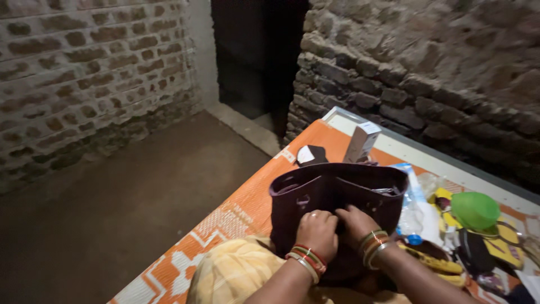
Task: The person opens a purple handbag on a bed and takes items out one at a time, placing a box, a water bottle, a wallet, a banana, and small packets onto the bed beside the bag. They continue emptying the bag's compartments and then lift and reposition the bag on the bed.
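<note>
Standing upright on the orange patterned mat [236, 211], the dark purple handbag [337, 194] had both hands pressed together on its front: left hand [317, 232], right hand [356, 223], fingers curled, grip uncertain.

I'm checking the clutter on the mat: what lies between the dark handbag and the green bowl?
In the head view, a clear plastic bottle with a blue cap lies between the dark handbag and the green bowl, close against the bag's side.
</note>
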### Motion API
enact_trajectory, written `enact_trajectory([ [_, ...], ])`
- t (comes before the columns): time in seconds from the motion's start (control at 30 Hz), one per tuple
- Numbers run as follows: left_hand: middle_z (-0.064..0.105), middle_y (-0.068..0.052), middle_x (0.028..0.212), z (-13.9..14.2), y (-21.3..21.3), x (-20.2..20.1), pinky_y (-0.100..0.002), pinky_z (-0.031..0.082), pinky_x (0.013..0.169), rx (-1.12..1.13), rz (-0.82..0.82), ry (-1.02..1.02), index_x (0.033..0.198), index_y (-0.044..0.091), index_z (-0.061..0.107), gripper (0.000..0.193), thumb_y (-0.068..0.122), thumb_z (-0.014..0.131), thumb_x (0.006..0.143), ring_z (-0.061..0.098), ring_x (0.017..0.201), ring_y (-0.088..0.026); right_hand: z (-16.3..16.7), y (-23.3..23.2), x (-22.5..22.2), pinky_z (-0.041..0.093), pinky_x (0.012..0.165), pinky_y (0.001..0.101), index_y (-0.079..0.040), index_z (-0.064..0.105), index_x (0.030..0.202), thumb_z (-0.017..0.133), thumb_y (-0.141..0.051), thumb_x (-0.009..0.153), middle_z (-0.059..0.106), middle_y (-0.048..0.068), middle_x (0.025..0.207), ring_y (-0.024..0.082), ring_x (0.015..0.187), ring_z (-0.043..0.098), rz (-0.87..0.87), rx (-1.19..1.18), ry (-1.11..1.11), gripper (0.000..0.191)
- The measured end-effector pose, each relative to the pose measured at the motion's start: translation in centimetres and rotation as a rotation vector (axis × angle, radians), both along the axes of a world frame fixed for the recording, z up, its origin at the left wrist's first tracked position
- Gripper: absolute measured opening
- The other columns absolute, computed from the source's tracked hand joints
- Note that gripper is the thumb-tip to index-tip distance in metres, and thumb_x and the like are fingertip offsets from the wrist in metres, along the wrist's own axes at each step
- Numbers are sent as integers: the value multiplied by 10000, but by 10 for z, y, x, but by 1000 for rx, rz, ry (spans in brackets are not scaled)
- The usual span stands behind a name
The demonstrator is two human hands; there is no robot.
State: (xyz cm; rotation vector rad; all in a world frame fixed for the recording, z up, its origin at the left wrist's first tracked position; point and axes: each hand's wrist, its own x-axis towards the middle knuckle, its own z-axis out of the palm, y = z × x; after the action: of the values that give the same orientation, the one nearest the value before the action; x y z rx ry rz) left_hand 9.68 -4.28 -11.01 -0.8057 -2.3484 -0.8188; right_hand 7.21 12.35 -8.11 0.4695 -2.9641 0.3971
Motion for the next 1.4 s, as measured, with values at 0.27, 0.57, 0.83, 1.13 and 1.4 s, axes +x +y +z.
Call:
enact_trajectory([
  [0.27,624,-139,1280,27,-6,17,-473,409,1057,61,-166,116,1306,42,618,593,105,702,723,576,1193,-324,8,53,85,575,816,327,-67,719,1163,736,-94,845,731,100,1028,216,926,742,-206,-684,382,320],
  [0.57,590,-155,1418,11,-1,34,-466,388,1116,-207,-426,205,1386,33,586,585,130,622,811,560,1285,-331,-63,167,85,571,658,344,16,757,1144,731,-73,882,739,140,866,208,718,691,-713,-1266,-2,277],
  [0.83,556,-165,1456,-1,-9,28,-492,273,1190,-330,-304,223,1408,27,555,614,152,591,808,491,1375,-325,-57,132,83,600,829,415,-22,732,989,868,-209,739,770,188,925,296,862,753,-969,-556,-188,341],
  [1.13,573,-169,1387,1,-15,23,-503,265,1163,-292,-188,42,1318,48,589,575,151,646,756,482,1340,-342,-68,124,74,556,996,416,-177,818,1051,764,-283,814,755,169,1105,339,1065,727,-886,-165,-399,265],
  [1.4,668,-118,1305,15,-24,0,-441,456,1046,227,52,-129,1272,112,659,467,50,590,814,614,1220,-312,-12,68,93,571,834,395,-120,748,1012,670,-184,852,737,120,999,305,922,723,-407,-540,325,189],
])
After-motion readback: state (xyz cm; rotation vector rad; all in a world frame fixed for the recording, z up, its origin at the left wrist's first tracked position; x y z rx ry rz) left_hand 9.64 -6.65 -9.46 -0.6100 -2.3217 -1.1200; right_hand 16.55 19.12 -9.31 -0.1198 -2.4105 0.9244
